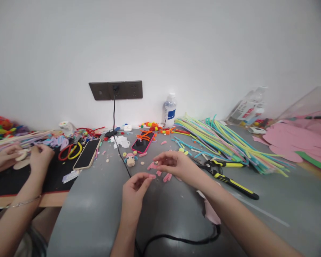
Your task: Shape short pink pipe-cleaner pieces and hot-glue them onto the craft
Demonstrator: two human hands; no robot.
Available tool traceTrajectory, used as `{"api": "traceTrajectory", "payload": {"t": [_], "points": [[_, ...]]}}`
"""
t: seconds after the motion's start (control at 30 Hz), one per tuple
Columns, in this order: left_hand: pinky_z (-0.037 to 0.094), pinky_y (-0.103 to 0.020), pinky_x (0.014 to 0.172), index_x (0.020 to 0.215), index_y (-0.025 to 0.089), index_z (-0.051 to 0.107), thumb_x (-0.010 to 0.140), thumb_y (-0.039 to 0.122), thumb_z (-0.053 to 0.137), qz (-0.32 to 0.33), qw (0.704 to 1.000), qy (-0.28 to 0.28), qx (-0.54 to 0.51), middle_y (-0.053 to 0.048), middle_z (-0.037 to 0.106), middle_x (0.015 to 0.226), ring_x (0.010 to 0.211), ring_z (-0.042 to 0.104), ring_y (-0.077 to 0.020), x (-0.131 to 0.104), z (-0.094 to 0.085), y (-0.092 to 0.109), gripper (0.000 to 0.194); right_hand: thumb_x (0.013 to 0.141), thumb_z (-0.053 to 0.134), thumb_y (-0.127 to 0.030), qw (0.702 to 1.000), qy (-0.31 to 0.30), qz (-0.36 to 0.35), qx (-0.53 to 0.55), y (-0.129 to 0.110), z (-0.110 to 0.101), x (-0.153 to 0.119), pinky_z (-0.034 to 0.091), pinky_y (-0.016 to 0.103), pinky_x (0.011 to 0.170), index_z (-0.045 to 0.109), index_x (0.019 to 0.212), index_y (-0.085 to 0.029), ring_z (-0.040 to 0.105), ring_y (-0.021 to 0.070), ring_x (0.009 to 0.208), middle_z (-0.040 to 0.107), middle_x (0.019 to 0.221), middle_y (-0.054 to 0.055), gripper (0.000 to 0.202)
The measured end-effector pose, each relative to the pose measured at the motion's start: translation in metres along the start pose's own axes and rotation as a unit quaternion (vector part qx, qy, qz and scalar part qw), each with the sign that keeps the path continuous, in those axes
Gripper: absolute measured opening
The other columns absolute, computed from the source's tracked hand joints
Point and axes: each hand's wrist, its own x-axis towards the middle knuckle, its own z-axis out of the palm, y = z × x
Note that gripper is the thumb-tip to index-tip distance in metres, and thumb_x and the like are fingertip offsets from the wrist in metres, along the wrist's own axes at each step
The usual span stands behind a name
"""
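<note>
At the far left, another person's hands (41,157) hold a flat cream-coloured piece (21,165). To their right lie scissors with red and yellow handles (74,151) and a black-screened phone in a cream case (87,154). Next, on the smooth grey desk (96,210), sits a small pink, blue and cream fuzzy figure (130,160). Nearer, the left hand (136,187) pinches a small pink piece (152,176) between thumb and forefinger. Just right of it, short pink fuzzy pieces (167,177) lie beneath the right hand (175,165), whose fingers curve toward its thumb; whether it grips anything I cannot tell. Farther right are black-and-yellow pliers (237,185), with a bundle of pastel fuzzy stems (230,142) beyond them, then flat pink sheets (296,139).
</note>
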Motion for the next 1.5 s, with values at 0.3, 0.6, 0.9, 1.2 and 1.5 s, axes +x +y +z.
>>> {"api": "traceTrajectory", "payload": {"t": [0.3, 0.6, 0.9, 1.2, 1.5], "points": [[0.053, -0.028, 0.07, 0.077, 0.017, 0.077, 0.071, 0.039, 0.076, -0.02, 1.0, -0.022, 0.006, -0.008, 0.079, 0.081, 0.076, 0.07, -0.021, -0.001, 0.001, 0.003, 0.023, 0.071, 0.079, -0.043, 0.999, -0.01, -0.014, -0.041, 0.003, -0.003, -0.002, 0.055, 0.025, 0.05, 0.072, 0.081, -0.017, 0.065, 0.013, 0.056, 0.075, 0.079, 0.004, 0.029], [0.052, -0.028, 0.071, 0.076, 0.017, 0.077, 0.067, 0.039, 0.078, -0.031, 0.999, -0.007, -0.019, -0.007, 0.078, 0.079, 0.075, 0.068, -0.0202, -0.002, 0.004, 0.001, 0.025, 0.075, 0.075, -0.039, 0.997, -0.014, -0.046, -0.063, 0.006, 0.004, -0.006, 0.054, 0.025, 0.051, 0.074, 0.081, -0.016, 0.061, 0.0144, 0.065, 0.076, 0.089, 0.008, 0.024], [0.051, -0.028, 0.07, 0.076, 0.017, 0.078, 0.067, 0.041, 0.078, -0.03, 0.999, -0.015, -0.012, -0.007, 0.078, 0.079, 0.075, 0.068, -0.0208, -0.001, 0.003, 0.003, 0.026, 0.078, 0.072, -0.034, 0.993, -0.007, -0.057, -0.107, 0.004, 0.004, -0.006, 0.053, 0.023, 0.05, 0.079, 0.08, -0.018, 0.061, 0.0152, 0.067, 0.076, 0.089, 0.007, 0.018], [0.05, -0.025, 0.068, 0.076, 0.017, 0.079, 0.068, 0.038, 0.079, -0.03, 0.999, -0.006, -0.025, -0.005, 0.078, 0.077, 0.072, 0.066, -0.0176, -0.002, 0.003, 0.0, 0.023, 0.079, 0.07, -0.026, 0.99, -0.006, -0.069, -0.124, 0.001, 0.005, -0.008, 0.051, 0.025, 0.054, 0.079, 0.08, -0.018, 0.064, 0.0158, 0.067, 0.077, 0.086, 0.007, 0.012], [0.052, -0.026, 0.073, 0.075, 0.018, 0.079, 0.069, 0.037, 0.079, -0.028, 0.999, -0.011, -0.04, -0.006, 0.079, 0.078, 0.075, 0.068, -0.0185, -0.003, 0.003, 0.001, 0.021, 0.08, 0.071, -0.029, 0.989, 0.002, -0.078, -0.128, 0.001, 0.006, -0.01, 0.051, 0.028, 0.059, 0.079, 0.079, -0.019, 0.066, 0.018, 0.07, 0.077, 0.084, 0.006, 0.013]]}}
